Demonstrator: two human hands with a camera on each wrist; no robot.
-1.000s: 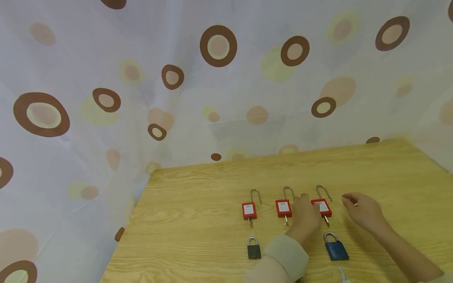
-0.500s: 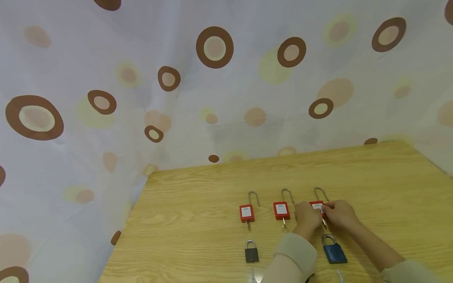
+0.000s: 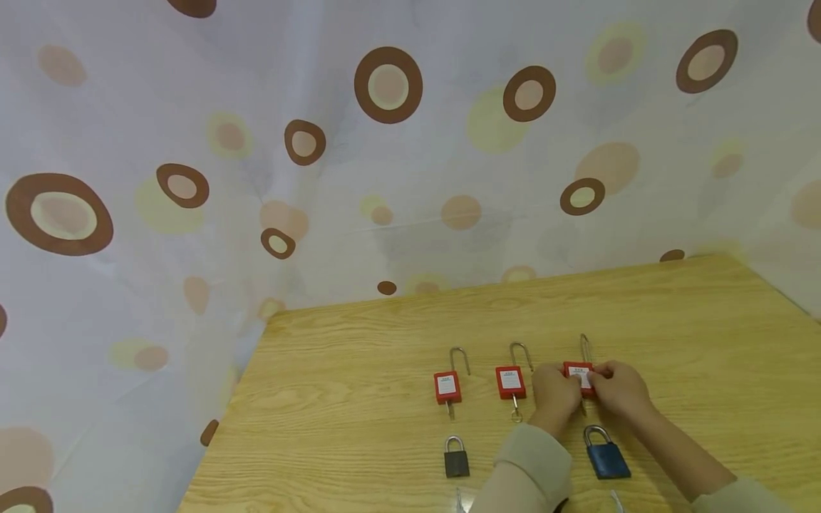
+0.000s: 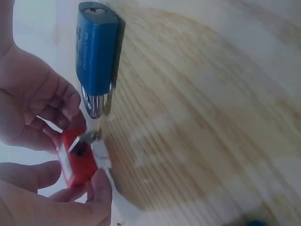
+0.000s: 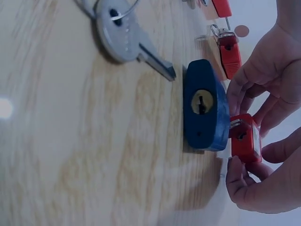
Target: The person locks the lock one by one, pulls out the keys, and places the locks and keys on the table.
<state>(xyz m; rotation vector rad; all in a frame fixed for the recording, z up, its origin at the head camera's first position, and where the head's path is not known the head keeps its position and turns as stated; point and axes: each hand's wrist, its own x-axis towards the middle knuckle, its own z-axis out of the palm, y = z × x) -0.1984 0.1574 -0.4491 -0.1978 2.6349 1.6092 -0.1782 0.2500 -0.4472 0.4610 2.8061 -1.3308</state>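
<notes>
As left fingers [image 3: 564,383] and right fingers [image 3: 608,376] pinch a red padlock [image 3: 581,375], blue padlock [image 3: 608,460] in front, dark padlock [image 3: 457,463] leftward

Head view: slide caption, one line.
Left hand and right hand grip a red padlock; a blue padlock lies nearer the person.

1. Yellow wood-grain bench [image 3: 359,385], before white spotted curtain [image 3: 423,160].
2. On bench, left to right: first boxy red padlock [image 3: 447,387], second boxy red padlock [image 3: 511,382], third boxy red padlock [image 3: 580,370] between left grip [image 3: 554,392] and right grip [image 3: 620,388].
3. Before the first: small black padlock [image 3: 457,464], then silver metal key [image 3: 460,501].
4. Before the third: blue rectangular padlock [image 3: 608,461], then second silver metal key [image 3: 617,501].
</notes>
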